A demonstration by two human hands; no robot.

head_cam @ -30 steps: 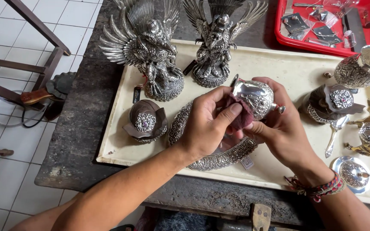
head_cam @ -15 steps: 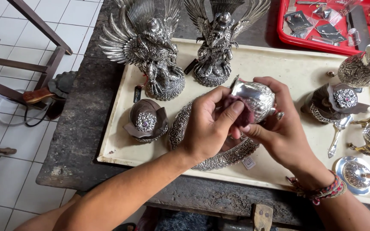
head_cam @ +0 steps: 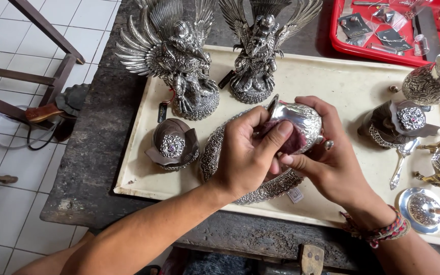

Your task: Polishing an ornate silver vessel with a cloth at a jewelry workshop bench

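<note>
**Mia:** What is that person holding?

**Ben:** A shiny round silver pot (head_cam: pixel 299 122) with bumpy patterns on it. Both hands hold it up, just above the big flat cream tray (head_cam: pixel 332 81), near the middle.

**Mia:** How do the hands hold it?

**Ben:** The right hand (head_cam: pixel 332 163) cups it from below and from the right side, fingers curled around it. The left hand (head_cam: pixel 243 153) is closed on a small dark pink cloth (head_cam: pixel 294 142) and presses it against the pot with the thumb.

**Mia:** Can you see all of the pot?

**Ben:** No. The fingers and the cloth hide the bottom part. A thin pointed bit sticks up at its top left.

**Mia:** What lies under the hands?

**Ben:** A long oval silver dish with a carved rim (head_cam: pixel 215 153). The left hand covers most of it.

**Mia:** What else is on the tray?

**Ben:** Two tall silver bird statues with wide wings stand at the back, one on the left (head_cam: pixel 176 56) and one next to it (head_cam: pixel 258 51). A brown shell-shaped box with a silver flower (head_cam: pixel 173 145) sits left of the hands. Another brown box with a silver flower (head_cam: pixel 395 122) sits on the right. Near that one is a little silver spoon (head_cam: pixel 402 163) and a round silver lid (head_cam: pixel 423 209).

**Mia:** And off the tray?

**Ben:** A red plastic tray with small bags (head_cam: pixel 383 30) is at the top right. The dark stone table (head_cam: pixel 92 153) holds it all.
</note>
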